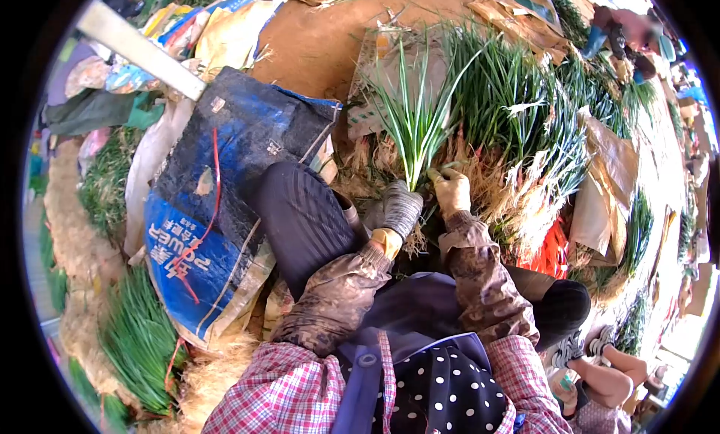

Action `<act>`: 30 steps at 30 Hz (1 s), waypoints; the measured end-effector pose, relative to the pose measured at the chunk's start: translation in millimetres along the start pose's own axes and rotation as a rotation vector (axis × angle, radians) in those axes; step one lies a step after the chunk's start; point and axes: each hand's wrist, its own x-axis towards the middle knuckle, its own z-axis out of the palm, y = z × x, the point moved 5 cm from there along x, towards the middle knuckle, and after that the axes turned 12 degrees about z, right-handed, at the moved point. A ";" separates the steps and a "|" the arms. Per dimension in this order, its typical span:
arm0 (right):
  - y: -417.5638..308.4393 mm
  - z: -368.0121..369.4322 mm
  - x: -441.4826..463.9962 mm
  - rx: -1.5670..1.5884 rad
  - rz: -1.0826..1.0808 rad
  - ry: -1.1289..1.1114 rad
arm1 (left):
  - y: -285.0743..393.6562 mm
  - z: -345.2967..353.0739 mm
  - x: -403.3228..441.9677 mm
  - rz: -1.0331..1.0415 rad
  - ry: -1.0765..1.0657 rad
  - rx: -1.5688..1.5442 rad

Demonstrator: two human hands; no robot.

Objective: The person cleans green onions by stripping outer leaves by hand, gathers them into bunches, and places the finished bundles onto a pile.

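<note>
Stalks (417,134) — clenched in left hand (401,211), right hand (451,190) curled alongside.

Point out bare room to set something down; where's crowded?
Bare: brown ground beyond the blue-black sack, between the tan bag and the leafy heap. Crowded: around the left hand, gripping a leafy bunch, and the right hand, with heaped roots close by.

"Any words readable?"
"POWER, in white lettering (176,243) on the blue sack (225,231), running at a slant."
"And beside it?"
"Chinese characters, white too; I can't make them out with certainty."
</note>
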 end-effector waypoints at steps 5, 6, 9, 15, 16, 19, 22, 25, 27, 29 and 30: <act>36.9 12.7 1.1 0.434 0.147 -0.058 | 27.6 14.5 -12.6 0.587 0.124 1.016; 32.7 21.6 -7.8 0.712 0.292 -0.230 | 37.1 13.0 -20.6 0.649 0.288 1.461; 82.0 10.5 24.3 0.631 0.317 0.123 | 55.4 -2.4 -35.7 0.533 0.617 2.199; 99.8 -33.2 62.9 0.562 0.349 -0.319 | 20.5 -6.3 -15.2 0.102 0.009 -0.145; 97.8 -29.3 62.4 0.420 0.256 -0.444 | 18.3 1.9 -14.6 0.097 -0.014 -0.161; 36.8 -8.0 8.6 0.568 0.438 -0.500 | -13.3 59.3 -8.3 0.185 -0.045 -0.095; 18.5 0.8 2.7 0.561 0.269 -0.401 | 17.8 36.6 -20.4 0.684 -0.085 0.702; 18.5 1.3 -2.8 0.507 0.207 -0.277 | 41.7 12.0 -35.1 0.896 0.073 1.484; 28.7 -4.0 -6.7 0.628 0.318 -0.301 | 24.5 33.6 -29.5 0.853 -0.032 1.418; 25.4 -4.4 -19.7 0.723 0.432 -0.258 | -6.9 68.3 -8.2 0.648 -0.325 0.825; 40.6 -6.0 -9.4 0.678 0.346 -0.226 | -3.1 64.4 -14.7 0.722 -0.251 1.034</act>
